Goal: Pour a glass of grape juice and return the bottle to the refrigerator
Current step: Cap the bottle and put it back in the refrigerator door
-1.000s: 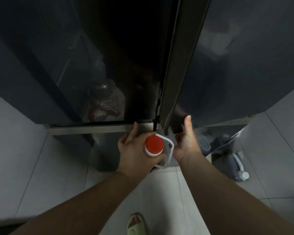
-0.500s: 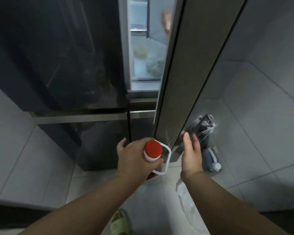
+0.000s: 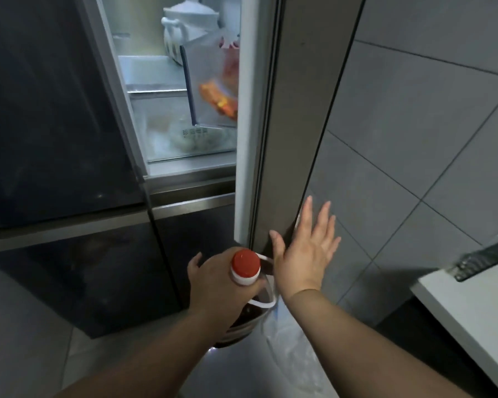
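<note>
My left hand (image 3: 216,285) grips the neck of the grape juice bottle (image 3: 245,267), which has a red cap, a white carry handle and dark juice below. The bottle hangs low in front of the refrigerator. The refrigerator's right door (image 3: 288,116) stands swung open, edge toward me. My right hand (image 3: 305,251) is flat with fingers spread against the lower end of that door. Lit shelves (image 3: 161,73) show through the gap between the doors.
Inside the refrigerator stand a white lidded pot (image 3: 187,24), a clear door bin (image 3: 210,90) with orange packets and a drawer with greenish food. The dark left door (image 3: 46,110) is closed. A white counter (image 3: 472,305) juts in at right. Grey tiled wall lies behind the door.
The right door has swung further open, showing more of the lit interior. My right hand has gone from gripping the door edge to lying flat on it. The bottle stays in my left hand.
</note>
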`<state>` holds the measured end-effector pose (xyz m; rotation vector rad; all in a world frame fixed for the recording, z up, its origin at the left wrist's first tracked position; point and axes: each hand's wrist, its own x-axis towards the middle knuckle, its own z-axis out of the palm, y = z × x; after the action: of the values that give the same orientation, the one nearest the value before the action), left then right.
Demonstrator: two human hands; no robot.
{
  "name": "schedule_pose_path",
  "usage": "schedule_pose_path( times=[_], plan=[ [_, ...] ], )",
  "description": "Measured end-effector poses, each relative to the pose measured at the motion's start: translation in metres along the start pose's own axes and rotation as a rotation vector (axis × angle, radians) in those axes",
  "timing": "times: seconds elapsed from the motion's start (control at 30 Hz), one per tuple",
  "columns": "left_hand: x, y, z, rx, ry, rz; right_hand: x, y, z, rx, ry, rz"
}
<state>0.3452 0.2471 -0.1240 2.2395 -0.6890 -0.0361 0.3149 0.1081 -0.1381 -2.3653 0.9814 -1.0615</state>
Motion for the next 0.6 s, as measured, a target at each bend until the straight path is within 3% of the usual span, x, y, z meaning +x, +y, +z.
schedule_pose_path(
  times=[0.07, 0.17, 0.33, 0.43, 0.6],
  plan=[
    [-0.003, 0.013, 0.004, -0.008, 0.01, 0.047, 0.003, 0.0, -0.022, 0.054, 0.145, -0.077],
    [-0.003, 0.036, 0.0, -0.06, 0.025, 0.126, 0.022, -0.02, -0.061, 0.107, 0.292, -0.405],
    [0.015, 0.08, -0.028, -0.206, 0.11, 0.14, 0.089, -0.081, -0.113, -0.067, 0.299, -0.765],
    [0.031, 0.106, -0.05, -0.304, 0.135, 0.114, 0.128, -0.11, -0.122, -0.22, 0.202, -0.789],
    [0.069, 0.143, -0.083, -0.272, 0.256, 0.153, 0.176, -0.111, -0.123, -0.413, 0.131, -0.616]
  ],
)
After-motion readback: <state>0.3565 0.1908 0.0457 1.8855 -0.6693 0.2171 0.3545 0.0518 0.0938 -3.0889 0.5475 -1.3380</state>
